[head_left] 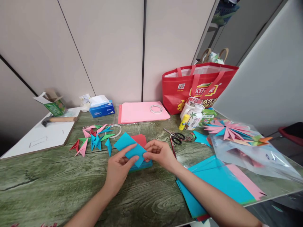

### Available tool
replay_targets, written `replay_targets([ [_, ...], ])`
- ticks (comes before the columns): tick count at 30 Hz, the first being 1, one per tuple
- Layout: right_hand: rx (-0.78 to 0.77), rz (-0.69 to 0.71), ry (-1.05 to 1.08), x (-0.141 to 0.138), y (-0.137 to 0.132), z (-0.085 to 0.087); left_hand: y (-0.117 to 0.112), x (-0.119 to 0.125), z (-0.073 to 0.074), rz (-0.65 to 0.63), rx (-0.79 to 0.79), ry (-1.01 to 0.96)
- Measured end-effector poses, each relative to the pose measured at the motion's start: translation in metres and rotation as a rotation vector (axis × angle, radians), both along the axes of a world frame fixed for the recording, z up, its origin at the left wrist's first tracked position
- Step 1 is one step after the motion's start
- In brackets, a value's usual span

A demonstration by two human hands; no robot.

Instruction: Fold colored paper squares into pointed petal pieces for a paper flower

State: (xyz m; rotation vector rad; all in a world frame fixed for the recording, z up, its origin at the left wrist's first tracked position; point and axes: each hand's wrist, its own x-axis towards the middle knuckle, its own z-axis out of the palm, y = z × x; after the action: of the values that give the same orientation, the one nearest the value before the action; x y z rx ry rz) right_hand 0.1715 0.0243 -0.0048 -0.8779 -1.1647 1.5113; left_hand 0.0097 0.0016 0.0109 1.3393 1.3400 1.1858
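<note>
A folded piece of blue paper (129, 148) is held tilted above the table between my two hands. My left hand (119, 167) pinches its lower left side, thumb in front and fingers along the top. With thumb and fingertips together, my right hand (159, 154) grips its right corner. Beneath it lies a small stack of red and blue paper (139, 138), partly covered by the held piece and my hands. Just left of my hands is a group of folded paper pieces (96, 142) in pink, blue, green and red.
Scissors (177, 137) and a yellow glue stick (184, 122) lie beyond my right hand. Large blue sheets (213, 183) sit under my right forearm. Pink paper (139, 112), a tissue box (102, 109) and a red bag (175, 91) stand along the wall; a hammer (62, 119) rests on a white board at left.
</note>
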Motion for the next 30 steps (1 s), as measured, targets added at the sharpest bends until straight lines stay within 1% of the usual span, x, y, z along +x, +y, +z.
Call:
replay_targets([
  [3, 0.012, 0.007, -0.002, -0.001, -0.002, 0.005, 0.0, -0.001, -0.003, 0.029, 0.009, -0.044],
  [8, 0.042, 0.013, 0.003, 0.0, -0.004, 0.009, 0.0, -0.002, -0.005, 0.041, 0.039, -0.043],
  [13, 0.068, 0.0, -0.005, -0.001, -0.004, 0.005, -0.002, 0.0, -0.004, -0.008, 0.048, -0.039],
  [16, 0.099, -0.001, -0.089, 0.001, 0.0, 0.002, -0.002, 0.001, -0.004, -0.021, 0.028, -0.046],
  [18, 0.175, -0.03, -0.263, 0.007, 0.005, 0.001, -0.001, -0.001, -0.005, 0.007, 0.028, -0.039],
  [19, 0.241, -0.079, -0.405, 0.012, 0.009, 0.001, 0.0, -0.002, -0.005, 0.03, 0.038, -0.03],
  [21, 0.383, -0.252, -0.841, 0.026, 0.017, 0.003, 0.003, -0.006, -0.004, 0.081, 0.072, -0.013],
  [22, 0.401, -0.344, -1.091, 0.034, 0.021, 0.004, 0.004, -0.008, -0.003, 0.101, 0.085, -0.013],
  [23, 0.361, -0.432, -1.326, 0.042, 0.025, 0.004, 0.006, -0.009, -0.003, 0.118, 0.095, -0.014],
  [24, 0.278, -0.483, -1.523, 0.05, 0.029, 0.005, 0.007, -0.01, -0.003, 0.132, 0.103, -0.017],
  [25, 0.174, -0.496, -1.67, 0.057, 0.031, 0.005, 0.008, -0.011, -0.003, 0.144, 0.109, -0.018],
  [26, 0.076, -0.497, -1.77, 0.064, 0.034, 0.004, 0.008, -0.011, -0.003, 0.156, 0.115, -0.018],
  [27, -0.012, -0.49, -1.827, 0.069, 0.036, 0.003, 0.009, -0.011, -0.004, 0.165, 0.121, -0.019],
  [30, -0.06, -0.486, -1.837, 0.079, 0.04, 0.0, 0.011, -0.011, -0.007, 0.163, 0.123, -0.037],
])
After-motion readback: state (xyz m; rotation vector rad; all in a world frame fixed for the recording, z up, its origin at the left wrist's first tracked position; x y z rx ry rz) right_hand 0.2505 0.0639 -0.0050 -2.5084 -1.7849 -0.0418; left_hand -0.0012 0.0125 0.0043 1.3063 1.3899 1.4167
